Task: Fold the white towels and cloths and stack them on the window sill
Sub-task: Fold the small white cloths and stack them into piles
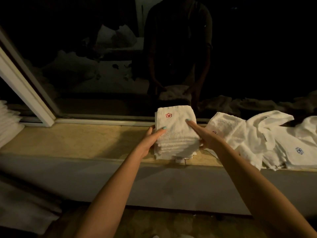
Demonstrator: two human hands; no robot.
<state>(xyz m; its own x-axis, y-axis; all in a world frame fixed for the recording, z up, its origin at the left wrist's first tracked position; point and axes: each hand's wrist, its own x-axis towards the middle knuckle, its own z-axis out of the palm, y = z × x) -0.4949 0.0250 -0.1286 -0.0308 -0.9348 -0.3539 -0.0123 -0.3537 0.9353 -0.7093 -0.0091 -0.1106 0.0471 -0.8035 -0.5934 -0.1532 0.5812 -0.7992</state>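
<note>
A stack of folded white cloths [176,134], the top one marked with a red flower logo, stands on the beige window sill [85,141] close to the glass. My left hand [151,140] grips the stack's left side with the thumb lying on top. My right hand [205,136] grips its right side, one finger stretched over the top cloth. To the right, a loose heap of unfolded white cloths [257,140] spreads along the sill, one showing a blue flower logo.
Another pile of folded white towels [8,124] sits at the sill's far left, beside the slanted white window frame [25,86]. The dark glass [171,57] behind reflects a person and the room. White fabric [22,208] lies at lower left below the sill.
</note>
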